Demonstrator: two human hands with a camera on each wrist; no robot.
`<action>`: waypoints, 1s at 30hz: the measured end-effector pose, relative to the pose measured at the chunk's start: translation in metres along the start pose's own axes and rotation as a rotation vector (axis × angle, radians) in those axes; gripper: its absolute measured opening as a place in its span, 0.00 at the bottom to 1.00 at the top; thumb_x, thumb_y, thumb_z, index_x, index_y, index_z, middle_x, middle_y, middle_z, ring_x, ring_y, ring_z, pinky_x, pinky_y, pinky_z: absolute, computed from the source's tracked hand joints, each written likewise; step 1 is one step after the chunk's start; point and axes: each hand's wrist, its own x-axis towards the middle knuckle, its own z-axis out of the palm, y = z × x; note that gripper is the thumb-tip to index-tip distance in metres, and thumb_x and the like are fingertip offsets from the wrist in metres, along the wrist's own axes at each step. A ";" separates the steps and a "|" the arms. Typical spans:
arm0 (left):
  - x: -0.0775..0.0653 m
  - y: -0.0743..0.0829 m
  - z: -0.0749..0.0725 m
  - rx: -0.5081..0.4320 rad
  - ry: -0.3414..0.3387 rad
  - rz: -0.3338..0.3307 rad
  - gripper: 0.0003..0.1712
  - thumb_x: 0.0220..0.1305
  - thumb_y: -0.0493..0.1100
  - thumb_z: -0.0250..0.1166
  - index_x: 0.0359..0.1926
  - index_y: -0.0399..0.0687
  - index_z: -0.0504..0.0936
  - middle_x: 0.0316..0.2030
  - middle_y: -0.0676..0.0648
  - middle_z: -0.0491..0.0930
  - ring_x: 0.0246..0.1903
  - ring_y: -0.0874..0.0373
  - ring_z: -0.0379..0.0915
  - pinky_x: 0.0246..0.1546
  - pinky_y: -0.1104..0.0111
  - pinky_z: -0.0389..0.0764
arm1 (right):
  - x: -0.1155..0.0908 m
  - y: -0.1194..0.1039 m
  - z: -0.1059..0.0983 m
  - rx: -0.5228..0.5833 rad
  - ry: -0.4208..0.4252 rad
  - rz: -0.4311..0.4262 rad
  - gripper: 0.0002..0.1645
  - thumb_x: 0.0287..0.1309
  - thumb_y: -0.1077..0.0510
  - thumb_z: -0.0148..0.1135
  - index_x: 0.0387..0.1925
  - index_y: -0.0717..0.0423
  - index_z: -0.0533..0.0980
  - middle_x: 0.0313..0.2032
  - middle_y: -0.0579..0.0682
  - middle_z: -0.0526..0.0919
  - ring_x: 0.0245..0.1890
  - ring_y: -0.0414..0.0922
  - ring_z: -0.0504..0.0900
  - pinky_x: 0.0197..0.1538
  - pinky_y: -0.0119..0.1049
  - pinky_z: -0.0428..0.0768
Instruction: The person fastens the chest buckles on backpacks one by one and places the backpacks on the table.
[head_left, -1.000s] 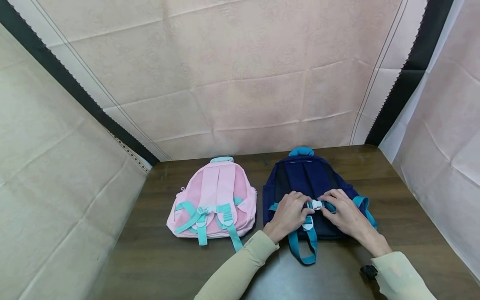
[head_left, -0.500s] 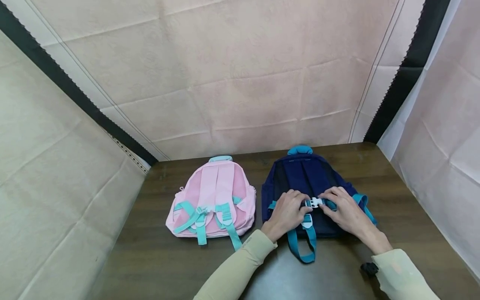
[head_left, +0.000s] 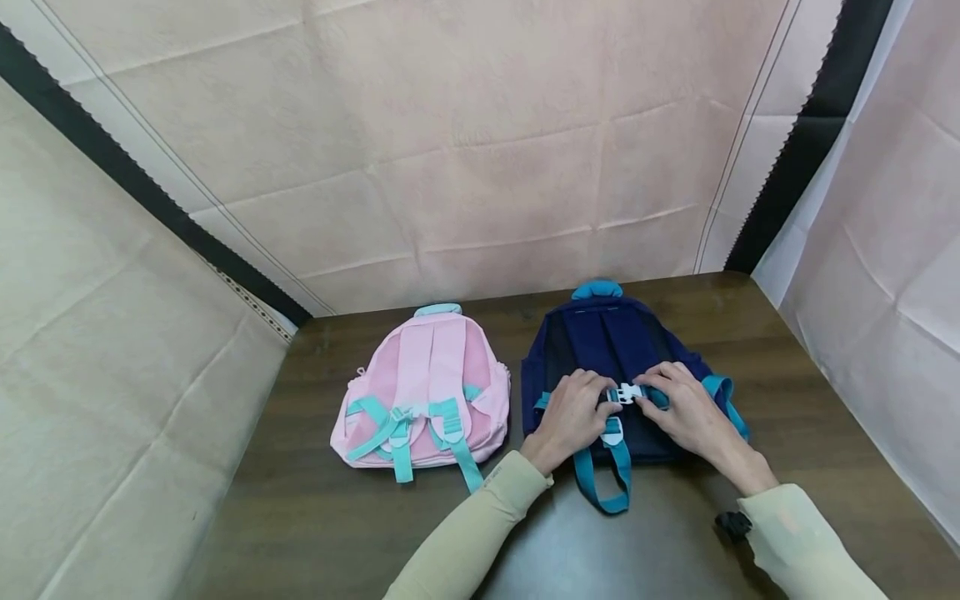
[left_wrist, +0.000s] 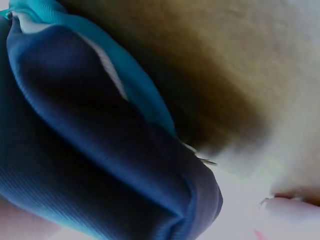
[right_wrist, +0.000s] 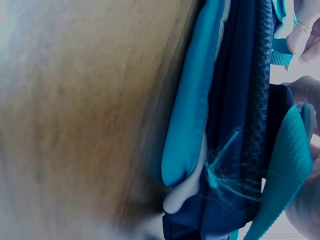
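A navy backpack (head_left: 609,333) lies on the table with its strap side up, its teal straps across it. At its middle is a white side-release buckle (head_left: 626,393), prongs showing between the two hands. My left hand (head_left: 570,412) pinches the buckle's left end on its teal strap, and my right hand (head_left: 684,414) pinches the right end. Below the left fingers, a looped teal strap (head_left: 604,502) hangs toward the table's front. The left wrist view is filled by the navy bag's side (left_wrist: 100,135); the right wrist view shows a teal strap (right_wrist: 285,165) beside the right hand.
A pink backpack (head_left: 432,350) with mint straps lies to the left, close beside the navy one. Both bags rest on a brown wooden table (head_left: 300,517). Pale fabric walls (head_left: 465,167) enclose the back and sides. A black object (head_left: 732,525) sits by the right sleeve.
The buckle's white prongs show more plainly than a second ago, with dark gaps between them. Both hands keep their pinch at its ends. The head view has tilted slightly down.
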 end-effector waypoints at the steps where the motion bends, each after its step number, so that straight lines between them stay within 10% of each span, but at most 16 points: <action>1: 0.000 0.000 0.000 -0.002 0.000 -0.002 0.14 0.78 0.50 0.69 0.56 0.50 0.90 0.51 0.52 0.91 0.47 0.59 0.81 0.48 0.76 0.77 | 0.001 0.000 -0.001 0.004 -0.009 0.008 0.16 0.59 0.68 0.78 0.49 0.65 0.88 0.47 0.59 0.88 0.50 0.57 0.81 0.52 0.58 0.84; 30: 0.000 -0.004 0.000 -0.069 0.010 -0.043 0.14 0.76 0.50 0.71 0.54 0.49 0.90 0.48 0.52 0.91 0.44 0.59 0.79 0.44 0.77 0.73 | -0.001 0.001 -0.009 0.037 -0.061 0.066 0.15 0.63 0.68 0.75 0.51 0.64 0.87 0.49 0.61 0.88 0.51 0.58 0.80 0.53 0.59 0.82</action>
